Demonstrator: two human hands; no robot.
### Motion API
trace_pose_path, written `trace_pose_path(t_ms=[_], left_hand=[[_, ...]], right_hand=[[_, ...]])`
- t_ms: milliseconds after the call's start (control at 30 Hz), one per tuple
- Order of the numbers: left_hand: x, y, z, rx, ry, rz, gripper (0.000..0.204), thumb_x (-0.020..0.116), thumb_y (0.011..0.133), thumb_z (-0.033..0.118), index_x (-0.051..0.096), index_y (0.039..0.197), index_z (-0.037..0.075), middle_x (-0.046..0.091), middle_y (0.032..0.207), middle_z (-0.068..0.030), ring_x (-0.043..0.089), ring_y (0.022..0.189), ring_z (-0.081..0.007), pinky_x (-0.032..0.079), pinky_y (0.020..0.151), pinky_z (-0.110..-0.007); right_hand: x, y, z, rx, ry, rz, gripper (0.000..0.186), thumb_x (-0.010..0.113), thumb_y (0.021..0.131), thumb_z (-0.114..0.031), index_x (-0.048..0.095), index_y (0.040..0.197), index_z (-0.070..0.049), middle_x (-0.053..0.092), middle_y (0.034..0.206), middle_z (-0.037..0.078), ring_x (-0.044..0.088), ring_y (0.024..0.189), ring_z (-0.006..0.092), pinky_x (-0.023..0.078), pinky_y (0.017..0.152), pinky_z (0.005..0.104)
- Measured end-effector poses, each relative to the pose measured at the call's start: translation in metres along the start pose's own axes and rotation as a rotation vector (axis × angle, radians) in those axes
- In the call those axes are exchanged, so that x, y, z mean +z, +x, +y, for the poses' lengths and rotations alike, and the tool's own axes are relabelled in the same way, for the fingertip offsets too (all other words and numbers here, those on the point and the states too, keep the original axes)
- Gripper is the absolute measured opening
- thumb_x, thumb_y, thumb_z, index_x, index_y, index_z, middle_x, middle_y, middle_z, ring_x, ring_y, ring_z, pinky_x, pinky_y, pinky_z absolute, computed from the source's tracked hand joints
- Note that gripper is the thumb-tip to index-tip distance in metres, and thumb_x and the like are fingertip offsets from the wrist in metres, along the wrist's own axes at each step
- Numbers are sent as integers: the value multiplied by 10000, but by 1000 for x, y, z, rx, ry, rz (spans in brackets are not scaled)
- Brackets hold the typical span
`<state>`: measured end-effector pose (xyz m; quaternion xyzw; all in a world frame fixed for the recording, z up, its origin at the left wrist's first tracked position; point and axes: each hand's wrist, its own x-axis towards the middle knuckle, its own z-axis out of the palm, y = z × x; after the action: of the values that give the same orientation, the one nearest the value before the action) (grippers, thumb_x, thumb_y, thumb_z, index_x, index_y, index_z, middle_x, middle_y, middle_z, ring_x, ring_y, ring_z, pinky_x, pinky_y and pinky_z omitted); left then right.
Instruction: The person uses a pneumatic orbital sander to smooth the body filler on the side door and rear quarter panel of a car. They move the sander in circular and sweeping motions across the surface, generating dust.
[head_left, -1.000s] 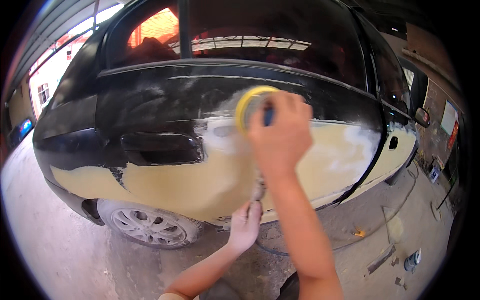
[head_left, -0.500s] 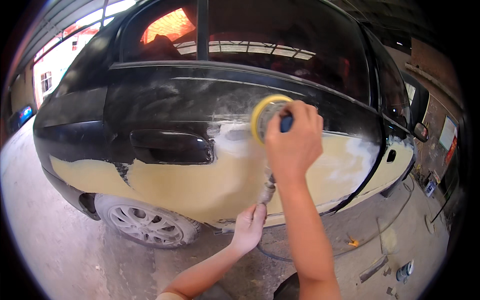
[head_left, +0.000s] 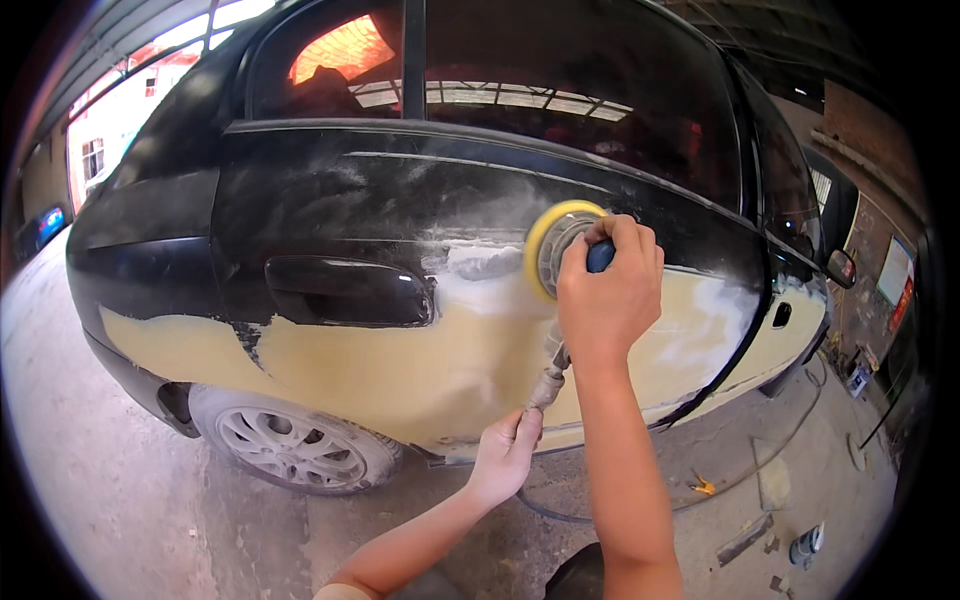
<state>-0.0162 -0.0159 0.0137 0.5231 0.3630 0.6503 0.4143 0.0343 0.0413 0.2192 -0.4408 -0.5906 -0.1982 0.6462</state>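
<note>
An air sander with a round yellow pad is held against the side of a dark car. My right hand wraps round its blue-capped head from above. Lower down, my left hand is closed on the sander's grey hose fitting. The pad lies at the upper edge of a broad patch of cream filler, next to a whitish smear and right of the dark door handle. The hand hides part of the sander's body.
A dusty rear wheel stands at the lower left. The air hose curves over the concrete floor to the right. Near it lie an orange fitting, a flat strip and a small can. A side mirror juts out at the right.
Both hands have moved a little to the right with the sander, and its pad now sits slightly lower on the panel. Both grips are unchanged.
</note>
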Motion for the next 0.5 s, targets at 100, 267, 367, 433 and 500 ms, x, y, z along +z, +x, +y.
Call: trace_pose_path(t_ms=[100,267,367,433,500], left_hand=[[1,-9,-1,-67,-93,103,432,461,1119,340,552,806,57,502,646,27,487,606,-69,400,542,-266],[0,-9,-7,187,17,238,462,432,1122,307,571,777,34,522,615,16,507,581,-90,439,559,-288],[-6,-5,0,17,43,141,462,429,1123,315,579,790,32,527,625,8,508,578,-97,436,554,-287],[0,6,-2,5,92,52,462,437,1122,335,569,798,33,528,643,2,510,591,-93,431,558,-284],[4,7,-3,-17,68,-21,434,441,1123,326,555,811,45,510,657,10,490,591,-81,405,542,-272]], right_hand=[[5,-5,-13,-101,48,-20,166,724,779,-133,666,932,-103,629,985,77,610,971,314,511,839,437],[25,-20,-57,-404,147,7,230,770,708,-99,664,912,-112,641,997,68,623,963,294,519,825,417],[14,-6,-34,-292,94,37,186,754,741,-98,653,896,-111,645,982,68,625,955,299,525,796,425],[5,4,0,-118,44,63,125,718,782,-112,647,885,-108,643,963,64,624,950,301,521,781,432],[-3,7,16,23,-3,61,90,695,806,-120,640,876,-106,642,950,59,621,942,301,518,770,435]])
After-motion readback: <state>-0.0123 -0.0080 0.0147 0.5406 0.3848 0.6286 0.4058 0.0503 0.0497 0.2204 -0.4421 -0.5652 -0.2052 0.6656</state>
